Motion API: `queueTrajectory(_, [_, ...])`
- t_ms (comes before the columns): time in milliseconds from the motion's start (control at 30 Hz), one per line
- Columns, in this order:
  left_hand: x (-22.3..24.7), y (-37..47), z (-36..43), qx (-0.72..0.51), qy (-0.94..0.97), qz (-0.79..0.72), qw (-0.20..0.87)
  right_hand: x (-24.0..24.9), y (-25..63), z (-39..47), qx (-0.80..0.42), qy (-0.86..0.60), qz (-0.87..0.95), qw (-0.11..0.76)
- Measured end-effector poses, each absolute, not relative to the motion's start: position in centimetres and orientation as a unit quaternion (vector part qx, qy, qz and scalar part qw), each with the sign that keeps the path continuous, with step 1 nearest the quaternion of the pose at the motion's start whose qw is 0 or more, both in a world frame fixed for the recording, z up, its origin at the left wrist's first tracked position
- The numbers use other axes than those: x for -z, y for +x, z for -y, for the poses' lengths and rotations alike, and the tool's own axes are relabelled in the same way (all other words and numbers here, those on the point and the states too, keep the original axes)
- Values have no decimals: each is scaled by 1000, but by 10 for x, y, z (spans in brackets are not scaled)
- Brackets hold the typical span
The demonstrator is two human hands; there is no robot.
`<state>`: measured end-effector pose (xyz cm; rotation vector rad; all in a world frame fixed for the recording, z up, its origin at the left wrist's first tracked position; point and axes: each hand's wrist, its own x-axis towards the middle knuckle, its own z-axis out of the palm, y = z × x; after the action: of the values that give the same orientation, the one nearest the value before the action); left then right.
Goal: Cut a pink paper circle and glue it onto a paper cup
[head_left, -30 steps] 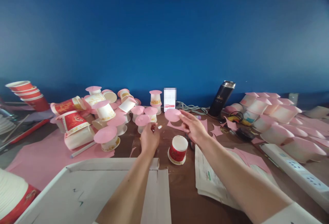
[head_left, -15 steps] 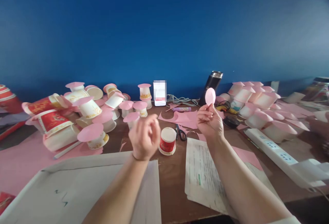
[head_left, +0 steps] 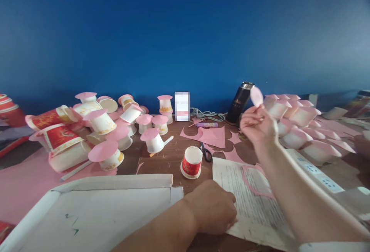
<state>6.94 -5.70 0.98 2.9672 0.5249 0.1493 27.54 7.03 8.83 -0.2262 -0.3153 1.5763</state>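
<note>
Between the thumb and fingers of my right hand (head_left: 257,124) is a pink paper disc (head_left: 256,97), raised beside the black flask. My left hand (head_left: 215,207) is closed, knuckles up, low over the left edge of a printed sheet (head_left: 231,178); its fingertips are hidden, so I cannot make out what is in them. Upside down in front of it stands a red-and-white paper cup (head_left: 192,162). A thin pink paper ring (head_left: 254,190) lies on the sheet between my hands. Dark scissors (head_left: 206,153) rest just behind the cup.
Paper cups topped with pink discs (head_left: 103,151) crowd the left, and more pink-topped cups (head_left: 305,111) the right. A black flask (head_left: 238,103), a phone (head_left: 182,106) and a glue stick (head_left: 207,125) are at the back. A power strip (head_left: 312,169) lies right, a white box lid (head_left: 115,213) left.
My left hand has moved right and closer to me, down to the printed sheet. My right hand has shifted right and slightly up with the disc. The pink ring now shows on the sheet.
</note>
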Motion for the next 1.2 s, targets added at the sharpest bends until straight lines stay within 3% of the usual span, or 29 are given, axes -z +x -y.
queueTrajectory(167, [-9,73,59,-73,983,-159,55,-166,319,-64,-710,64,17,701])
queueTrajectory(267, [-8,73,62,-111,981,-156,26,-176,295,-51,-702,-5,162,693])
queueTrajectory(433, [-24,52,60,-298,941,-137,-81,-96,211,-24,-726,-189,296,591])
queueTrajectory(500, [-35,33,52,-479,841,-187,-169,-57,191,-18,-752,-210,302,546])
queueTrajectory(567, [-44,14,41,-548,765,-285,-182,-30,185,-15,-753,-237,301,535])
queueTrajectory(667, [-52,-7,22,-573,659,-482,-71,-16,188,-14,-740,-274,333,516])
queueTrajectory(767, [-54,-17,7,-541,612,-562,128,-17,190,-12,-747,-284,345,492])
queueTrajectory(867, [-54,-23,-1,-476,605,-582,263,-17,187,-10,-761,-280,349,469])
queueTrajectory(1200, [-45,-25,-4,-385,576,-516,504,-7,184,-13,-758,-278,364,464])
